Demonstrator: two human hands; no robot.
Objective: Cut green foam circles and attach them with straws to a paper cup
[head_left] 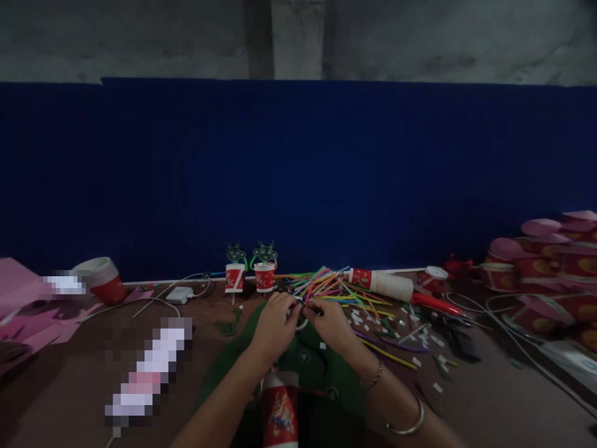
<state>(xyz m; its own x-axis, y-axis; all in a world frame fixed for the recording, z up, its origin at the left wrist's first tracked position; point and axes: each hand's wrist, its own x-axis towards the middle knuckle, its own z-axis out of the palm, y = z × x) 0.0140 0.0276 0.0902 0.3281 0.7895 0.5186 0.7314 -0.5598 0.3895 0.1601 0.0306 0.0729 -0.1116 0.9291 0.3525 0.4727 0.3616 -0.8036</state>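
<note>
My left hand (276, 323) and my right hand (332, 322) meet at the middle of the table, fingertips pinched close together. Between them a curved white edge (303, 325) shows, like a cup rim; my fingers cover most of it, and what each hand pinches is too small and dark to name. Under my hands lies dark green material (252, 354) with small round printed marks. Nearer to me, between my forearms, is a red paper cup (280, 410) with a cartoon figure. Just beyond my fingers lies a pile of coloured pipe-cleaner-like strips (321, 283).
Two red cups (234, 279) with dark animal-head cutouts stand at the back. A stack of paper cups (387, 285) lies on its side behind a red-handled tool (438, 304). White scraps (364, 320) litter the right. Pink paper (23, 305) and stacked cups (105, 280) stand left; decorated cups (536, 267) crowd right.
</note>
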